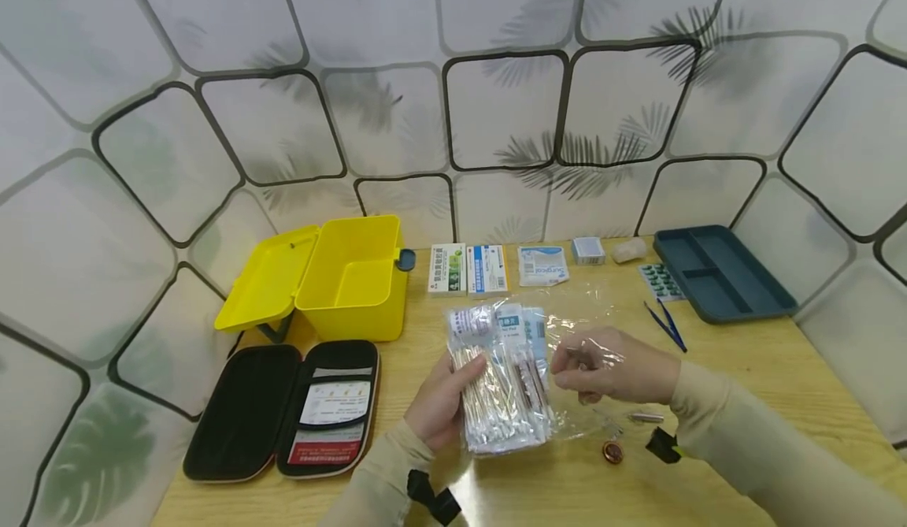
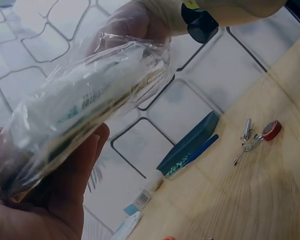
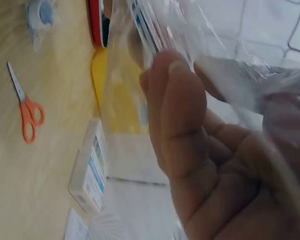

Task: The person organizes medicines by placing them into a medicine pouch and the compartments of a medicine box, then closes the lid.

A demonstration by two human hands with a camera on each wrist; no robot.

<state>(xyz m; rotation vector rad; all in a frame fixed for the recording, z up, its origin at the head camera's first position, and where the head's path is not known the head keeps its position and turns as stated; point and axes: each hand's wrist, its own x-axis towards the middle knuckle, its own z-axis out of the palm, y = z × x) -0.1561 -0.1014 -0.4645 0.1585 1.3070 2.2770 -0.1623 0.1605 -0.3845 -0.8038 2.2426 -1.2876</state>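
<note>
In the head view my left hand (image 1: pixel 438 402) grips a clear plastic bag (image 1: pixel 471 442) from its left side, thumb across the front. Cotton swabs (image 1: pixel 485 389), small pad packets (image 1: pixel 510 322) and a white roll with purple print (image 1: pixel 471 322) show through the film. At the bag's loose right end, my right hand (image 1: pixel 627 365) has its fingers curled and pinches the film, part of which lies over the fingers. The left wrist view shows the packed bag (image 2: pixel 90 100) edge-on above my palm. Film partly veils my right fingers (image 3: pixel 185 110) in the right wrist view.
An open yellow box (image 1: pixel 350 275) and an unzipped black case (image 1: pixel 329 409) lie left. Medicine boxes (image 1: pixel 448 269) line the back. Blue tweezers (image 1: pixel 669 328) and a dark tray (image 1: pixel 723 275) are right. A red-rimmed disc (image 1: pixel 612 452) lies in front; orange-handled scissors (image 3: pixel 27 112) rest on the table.
</note>
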